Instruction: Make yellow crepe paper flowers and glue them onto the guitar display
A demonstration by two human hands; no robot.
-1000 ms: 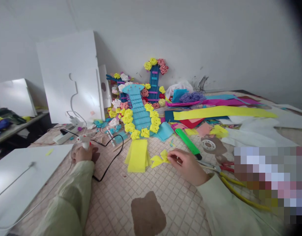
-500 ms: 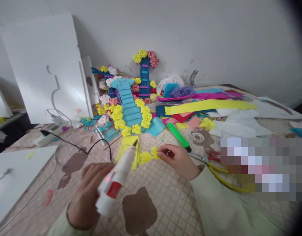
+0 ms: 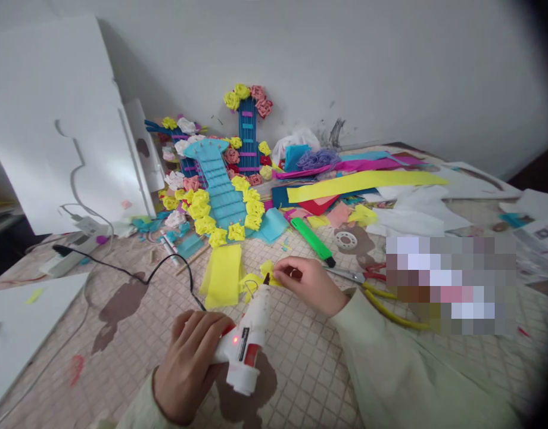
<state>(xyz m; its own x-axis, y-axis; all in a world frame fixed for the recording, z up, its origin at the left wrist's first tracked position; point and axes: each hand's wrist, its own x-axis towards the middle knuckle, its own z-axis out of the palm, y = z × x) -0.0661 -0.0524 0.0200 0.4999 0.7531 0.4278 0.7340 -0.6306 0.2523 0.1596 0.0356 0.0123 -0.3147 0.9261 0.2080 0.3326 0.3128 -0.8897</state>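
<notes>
- A pale wall (image 3: 399,77) at the back, and in front of it a busy table (image 3: 310,381) under a tile-patterned cover.
- Here's the action: the left hand (image 3: 193,357) is wrapped round a white glue gun (image 3: 247,351), red light glowing, nozzle right at a yellow paper piece (image 3: 267,267); contact I can't tell.
- The right hand (image 3: 307,283) pinches that piece, in front of the light-blue guitar shape (image 3: 228,199) and apart from it.
- Progress, as I judge it: well along on the guitar shape, yellow flowers (image 3: 255,214) already lining its lower edge; this loose piece isn't among them, so it looks unfinished.
- Yellow sheets (image 3: 224,274) lie flat and unshaped just left.
- Crowding the right hand: a green cutter (image 3: 310,238) beyond, scissors (image 3: 354,276) beside. A black cable (image 3: 178,257) loops behind the left hand.
</notes>
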